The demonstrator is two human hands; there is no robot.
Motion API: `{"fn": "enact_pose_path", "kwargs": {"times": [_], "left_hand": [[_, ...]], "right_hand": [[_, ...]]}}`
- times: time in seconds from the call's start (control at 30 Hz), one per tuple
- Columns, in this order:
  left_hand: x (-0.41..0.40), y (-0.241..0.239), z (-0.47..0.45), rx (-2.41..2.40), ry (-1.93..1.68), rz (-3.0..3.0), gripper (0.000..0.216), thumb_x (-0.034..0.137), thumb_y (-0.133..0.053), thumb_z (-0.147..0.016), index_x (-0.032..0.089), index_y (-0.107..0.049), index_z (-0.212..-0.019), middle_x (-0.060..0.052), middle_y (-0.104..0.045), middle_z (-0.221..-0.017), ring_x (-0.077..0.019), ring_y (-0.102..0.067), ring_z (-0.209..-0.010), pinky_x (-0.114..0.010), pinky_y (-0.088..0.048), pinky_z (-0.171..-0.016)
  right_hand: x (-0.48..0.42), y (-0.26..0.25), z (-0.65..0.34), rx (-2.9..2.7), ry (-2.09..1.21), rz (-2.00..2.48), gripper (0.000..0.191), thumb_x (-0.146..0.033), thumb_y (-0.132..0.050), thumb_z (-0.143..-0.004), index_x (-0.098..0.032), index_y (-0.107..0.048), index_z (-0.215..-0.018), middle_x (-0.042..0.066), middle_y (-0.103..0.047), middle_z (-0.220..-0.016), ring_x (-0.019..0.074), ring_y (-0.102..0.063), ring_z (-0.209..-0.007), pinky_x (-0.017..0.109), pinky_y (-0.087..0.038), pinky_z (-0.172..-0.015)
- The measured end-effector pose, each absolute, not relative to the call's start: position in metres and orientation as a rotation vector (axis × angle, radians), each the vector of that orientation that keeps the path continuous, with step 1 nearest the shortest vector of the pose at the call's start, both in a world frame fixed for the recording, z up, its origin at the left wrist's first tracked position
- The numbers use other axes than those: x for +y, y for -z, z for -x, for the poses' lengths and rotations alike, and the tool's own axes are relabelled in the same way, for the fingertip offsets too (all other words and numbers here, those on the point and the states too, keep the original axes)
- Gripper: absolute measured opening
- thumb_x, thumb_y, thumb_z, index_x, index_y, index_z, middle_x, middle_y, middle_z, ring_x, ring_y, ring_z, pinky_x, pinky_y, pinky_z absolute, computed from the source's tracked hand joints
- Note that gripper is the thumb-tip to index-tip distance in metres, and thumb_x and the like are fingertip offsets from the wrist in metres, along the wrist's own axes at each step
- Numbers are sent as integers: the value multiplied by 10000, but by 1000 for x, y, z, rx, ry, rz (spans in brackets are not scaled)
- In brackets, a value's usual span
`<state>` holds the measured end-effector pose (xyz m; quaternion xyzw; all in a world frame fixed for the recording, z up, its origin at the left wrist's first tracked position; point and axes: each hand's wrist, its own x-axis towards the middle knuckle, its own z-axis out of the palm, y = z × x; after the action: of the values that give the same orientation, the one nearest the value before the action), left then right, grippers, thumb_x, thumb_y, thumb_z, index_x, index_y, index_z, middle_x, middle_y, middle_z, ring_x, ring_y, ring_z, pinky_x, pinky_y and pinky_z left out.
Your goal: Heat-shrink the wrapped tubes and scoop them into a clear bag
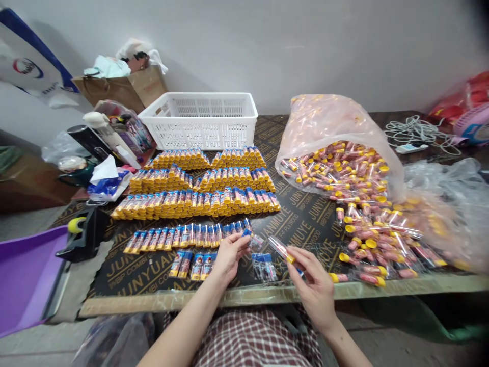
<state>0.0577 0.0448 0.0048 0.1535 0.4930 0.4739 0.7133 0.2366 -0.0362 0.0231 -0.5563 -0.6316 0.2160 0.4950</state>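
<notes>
While left hand [228, 260] pinches blue-topped sleeve [255, 242], right hand [314, 284] gripping yellow-ended tube [280, 248], crate [202, 133] behind

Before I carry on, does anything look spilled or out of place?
The loose tubes on the right stand out: they spread from the mouth of the plastic bag in a jumble, some near the front edge of the table, unlike the tube rows on the left. Possibly deliberate; no damage shows.

Black printed plywood bench [301, 216]: open lane up the middle
Lane's left: stacked blue-and-yellow cylindrical tubes [191, 201]
Lane's right: bulging pale-pink plastic bag [332, 117]
</notes>
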Motion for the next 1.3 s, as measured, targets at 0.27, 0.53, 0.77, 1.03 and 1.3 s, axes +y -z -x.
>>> {"fn": "enact_pose_path", "kwargs": {"times": [0.27, 0.53, 0.77, 1.03, 1.3], "left_hand": [[45, -4, -52, 1124, -1142, -246, 326, 321, -846, -440, 113, -645, -589, 0, -627, -556, -64, -535, -495, -185, -442, -518], [42, -5, -56, 1160, -1196, -326, 385, 437, -808, -488, 107, -640, -597, -10, -623, -569, -75, -538, -515, -192, -444, -523], [28, -21, -63, 988, -995, -489, 524, 324, -831, -499, 136, -627, -944, -22, -676, -719, -114, -609, -612, -227, -489, -593], [11, -17, -65, 920, -752, -583, 386, 313, -823, -521, 87, -648, -780, -34, -659, -663, -103, -596, -563, -208, -469, -550], [6, -18, -67, 920, -727, -572, 399, 287, -821, -528, 93, -650, -832, -40, -666, -694, -111, -608, -589, -211, -477, -568]], "right_hand": [[-36, -23, -226, -1662, -376, 1263, 400, -71, -543, -814, -252, -585, -1169, 70, -599, -1118, 195, -565, -1035, 354, -469, -895], [-39, -18, -219, -1761, -455, 1201, 431, -83, -517, -821, -263, -563, -1210, 73, -589, -1149, 204, -571, -1046, 368, -466, -919], [-33, -7, -218, -1760, -588, 1228, 478, -88, -455, -829, -310, -513, -1249, 72, -549, -1072, 189, -572, -974, 342, -509, -827], [-23, -11, -224, -1829, -834, 1098, 798, -72, -504, -653, -266, -259, -1387, 93, -253, -1445, 273, -384, -1255, 461, -391, -1000], [-24, -5, -222, -1819, -910, 1014, 838, -57, -487, -597, -237, -260, -1383, 93, -422, -1349, 250, -420, -1237, 426, -371, -1027]]}}
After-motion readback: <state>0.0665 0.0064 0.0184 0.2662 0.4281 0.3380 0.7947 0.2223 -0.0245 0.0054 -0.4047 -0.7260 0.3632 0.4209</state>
